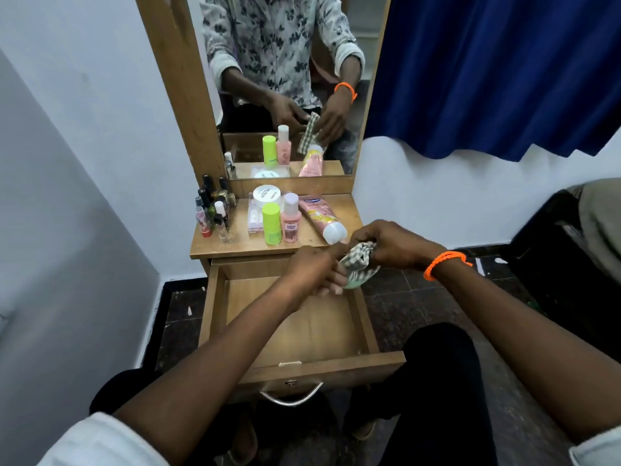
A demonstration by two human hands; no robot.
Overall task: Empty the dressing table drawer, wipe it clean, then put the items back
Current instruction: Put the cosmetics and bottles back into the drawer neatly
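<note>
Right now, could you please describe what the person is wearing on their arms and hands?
Both hands, left hand and right hand, are bare: no gloves, no rings visible. The right wrist carries a braided orange band. Pale sleeves are pushed up past the forearms, one at each lower corner of the view.

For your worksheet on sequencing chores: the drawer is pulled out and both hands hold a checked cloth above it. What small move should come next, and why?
Probably lower the checked cloth onto the drawer floor and start wiping. The drawer looks emptied, its bottles and tube already on the tabletop, and the left hand and right hand are bunching the cloth just above its back corner.
</note>
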